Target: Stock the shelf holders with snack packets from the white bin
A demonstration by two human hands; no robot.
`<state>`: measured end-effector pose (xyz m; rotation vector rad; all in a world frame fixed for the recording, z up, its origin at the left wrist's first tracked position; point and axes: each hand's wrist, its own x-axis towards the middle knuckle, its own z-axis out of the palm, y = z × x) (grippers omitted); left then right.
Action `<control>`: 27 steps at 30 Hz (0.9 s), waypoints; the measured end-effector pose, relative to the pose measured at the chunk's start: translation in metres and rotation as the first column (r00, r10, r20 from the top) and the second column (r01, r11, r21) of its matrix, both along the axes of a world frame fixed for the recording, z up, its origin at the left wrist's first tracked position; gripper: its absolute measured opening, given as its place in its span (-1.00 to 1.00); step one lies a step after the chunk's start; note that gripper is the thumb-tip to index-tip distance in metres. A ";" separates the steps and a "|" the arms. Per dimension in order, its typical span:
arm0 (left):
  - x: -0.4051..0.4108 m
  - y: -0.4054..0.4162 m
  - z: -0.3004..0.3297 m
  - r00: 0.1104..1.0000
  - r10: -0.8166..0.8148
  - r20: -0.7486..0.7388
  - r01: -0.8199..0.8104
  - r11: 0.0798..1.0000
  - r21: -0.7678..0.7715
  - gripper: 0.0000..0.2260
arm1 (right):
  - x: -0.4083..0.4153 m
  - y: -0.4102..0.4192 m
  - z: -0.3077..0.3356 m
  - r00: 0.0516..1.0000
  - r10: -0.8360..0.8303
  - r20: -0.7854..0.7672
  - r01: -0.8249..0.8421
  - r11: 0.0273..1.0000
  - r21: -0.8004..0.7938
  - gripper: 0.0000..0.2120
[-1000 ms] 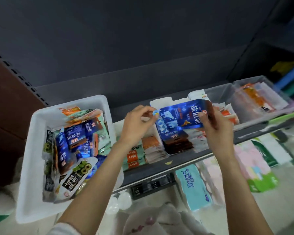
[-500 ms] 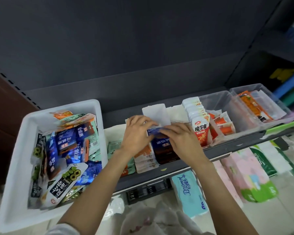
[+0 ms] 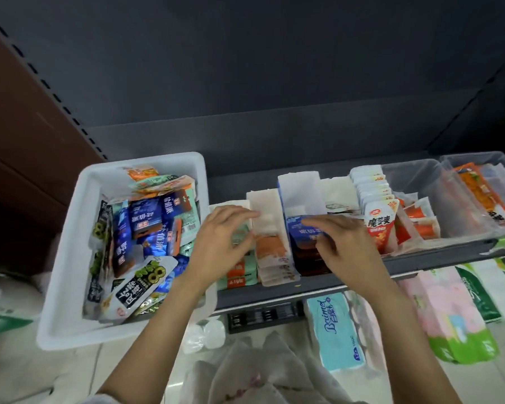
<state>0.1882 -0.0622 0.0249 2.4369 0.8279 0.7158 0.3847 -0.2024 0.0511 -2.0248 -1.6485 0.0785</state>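
The white bin [image 3: 70,228] stands at the left end of the shelf, full of blue, green and black snack packets [image 3: 146,217]. White shelf holders [image 3: 301,188] stand in a row in the middle of the shelf. A blue packet [image 3: 299,228] sits upright in one holder on top of darker packets. My right hand [image 3: 347,243] lies over the blue packet, fingers on its back and thumb at its front. My left hand [image 3: 225,237] hovers with spread fingers over the neighbouring holders of green and orange packets [image 3: 270,249] and holds nothing.
Red-and-white packets [image 3: 379,225] fill the holder to the right. Clear plastic bins [image 3: 420,182] with orange packets stand at the far right. Tissue packs [image 3: 336,330] lie on the floor below the shelf's front edge [image 3: 274,295]. A dark panel backs the shelf.
The blue packet, held in the air between both hands a second ago, has gone down into the holder. My left hand has come off it and moved left.
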 end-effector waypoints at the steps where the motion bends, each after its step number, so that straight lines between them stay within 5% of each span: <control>1: -0.017 0.001 0.001 0.995 0.093 0.042 -0.092 0.996 -0.017 -0.76 | -0.012 0.007 0.004 0.998 0.021 -0.053 -0.020 1.000 0.023 -0.68; 4: -0.073 0.008 0.002 0.932 0.351 0.092 -0.344 0.935 -0.088 -0.83 | -0.062 0.039 0.011 0.968 0.147 -0.203 -0.142 0.989 0.038 -0.75; 9: -0.157 0.046 -0.017 0.802 0.589 -0.098 -0.591 0.806 0.012 -0.76 | -0.154 0.110 -0.003 0.925 0.315 -0.212 -0.335 0.940 -0.069 -0.73; 12: -0.177 0.068 -0.033 0.779 0.574 -0.251 -0.586 0.810 0.032 -0.64 | -0.193 0.155 -0.029 0.937 0.303 -0.174 -0.327 0.936 -0.130 -0.69; 16: -0.178 0.087 -0.047 0.764 0.462 -0.450 -0.457 0.880 0.127 -0.47 | -0.216 0.204 -0.064 0.952 0.294 0.086 -0.250 0.908 -0.337 -0.46; 19: -0.177 0.093 -0.055 0.766 0.418 -0.488 -0.415 0.902 0.119 -0.43 | -0.227 0.224 -0.076 0.941 0.312 0.135 -0.238 0.888 -0.394 -0.35; 27: -0.188 0.099 -0.061 0.823 0.424 -0.379 -0.451 0.892 0.019 -0.41 | -0.227 0.218 -0.054 0.877 0.356 0.324 -0.204 0.884 -0.421 -0.86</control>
